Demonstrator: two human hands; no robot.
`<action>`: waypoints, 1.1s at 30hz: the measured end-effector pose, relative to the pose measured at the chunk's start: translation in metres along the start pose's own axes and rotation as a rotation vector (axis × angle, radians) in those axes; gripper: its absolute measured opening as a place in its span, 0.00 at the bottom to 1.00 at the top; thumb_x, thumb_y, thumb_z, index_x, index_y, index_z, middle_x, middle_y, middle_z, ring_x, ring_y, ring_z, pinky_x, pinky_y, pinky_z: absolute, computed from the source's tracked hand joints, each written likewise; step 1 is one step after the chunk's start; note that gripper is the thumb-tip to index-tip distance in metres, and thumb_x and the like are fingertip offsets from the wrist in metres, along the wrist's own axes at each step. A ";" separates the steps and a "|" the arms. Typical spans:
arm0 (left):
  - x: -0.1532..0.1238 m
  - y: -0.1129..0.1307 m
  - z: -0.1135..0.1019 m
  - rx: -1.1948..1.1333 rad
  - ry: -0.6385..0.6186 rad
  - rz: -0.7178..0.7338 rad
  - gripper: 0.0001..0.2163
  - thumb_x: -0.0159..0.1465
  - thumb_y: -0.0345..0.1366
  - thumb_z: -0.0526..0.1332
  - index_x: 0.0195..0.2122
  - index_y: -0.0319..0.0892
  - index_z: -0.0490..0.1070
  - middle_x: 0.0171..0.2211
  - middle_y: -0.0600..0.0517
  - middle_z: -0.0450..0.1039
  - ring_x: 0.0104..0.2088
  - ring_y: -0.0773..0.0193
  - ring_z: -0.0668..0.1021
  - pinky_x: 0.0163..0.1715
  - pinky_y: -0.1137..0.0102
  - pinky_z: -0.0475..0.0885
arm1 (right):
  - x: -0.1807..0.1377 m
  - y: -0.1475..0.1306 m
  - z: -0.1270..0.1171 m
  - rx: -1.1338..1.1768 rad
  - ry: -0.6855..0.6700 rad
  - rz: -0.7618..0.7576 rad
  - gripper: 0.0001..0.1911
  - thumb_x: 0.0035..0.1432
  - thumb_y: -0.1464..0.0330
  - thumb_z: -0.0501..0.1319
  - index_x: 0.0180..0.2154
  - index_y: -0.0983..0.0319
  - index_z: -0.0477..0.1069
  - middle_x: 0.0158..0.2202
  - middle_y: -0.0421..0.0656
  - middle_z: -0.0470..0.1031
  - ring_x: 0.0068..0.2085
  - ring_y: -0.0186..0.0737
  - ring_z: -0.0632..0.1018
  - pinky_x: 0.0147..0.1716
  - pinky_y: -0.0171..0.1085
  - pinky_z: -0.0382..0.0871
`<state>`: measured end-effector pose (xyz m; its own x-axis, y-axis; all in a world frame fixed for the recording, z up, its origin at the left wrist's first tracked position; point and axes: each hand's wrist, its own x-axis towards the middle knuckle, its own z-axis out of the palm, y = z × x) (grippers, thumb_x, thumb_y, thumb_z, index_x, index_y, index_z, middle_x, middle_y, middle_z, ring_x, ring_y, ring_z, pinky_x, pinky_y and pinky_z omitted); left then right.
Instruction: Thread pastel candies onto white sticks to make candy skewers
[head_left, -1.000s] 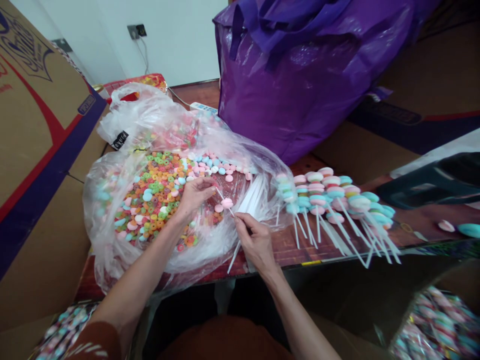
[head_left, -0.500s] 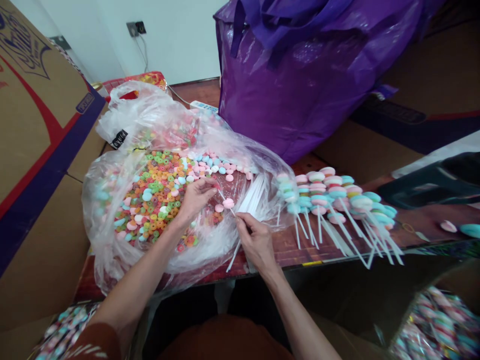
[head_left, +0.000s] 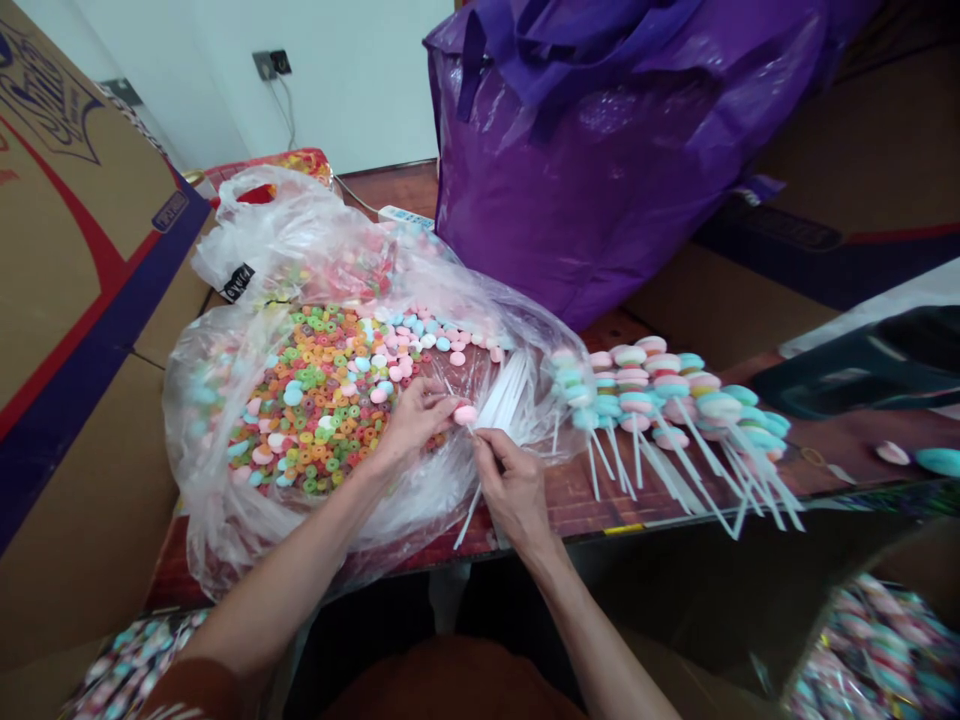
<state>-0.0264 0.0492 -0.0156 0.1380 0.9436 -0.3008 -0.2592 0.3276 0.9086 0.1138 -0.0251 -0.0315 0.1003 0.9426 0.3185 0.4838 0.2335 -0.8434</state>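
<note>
Hands meet just in front of the clear plastic bag: right hand, grip pinching a white stick; left hand, fingertips pinching a pink candy disc at the stick's tip. Off-centre pressure could probably crack the disc or bend the stick. Beyond the bag, finished skewers lie on the surface; behind stands a purple bag.

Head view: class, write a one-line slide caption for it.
Left hand presses a pink candy onto a white stick held by the right hand, over an open bag of sweets.
</note>
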 end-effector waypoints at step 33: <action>0.108 0.031 0.027 0.825 0.045 0.409 0.03 0.55 0.28 0.63 0.27 0.41 0.74 0.24 0.53 0.73 0.29 0.62 0.74 0.37 0.67 0.69 | 0.001 0.002 -0.002 -0.020 0.123 0.104 0.13 0.67 0.65 0.54 0.37 0.62 0.76 0.24 0.38 0.73 0.24 0.33 0.71 0.27 0.31 0.63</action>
<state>0.0064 0.1602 -0.0123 0.1437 0.9851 0.0944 0.4866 -0.1534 0.8601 0.1165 -0.0241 -0.0323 0.2557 0.9248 0.2818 0.4826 0.1305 -0.8661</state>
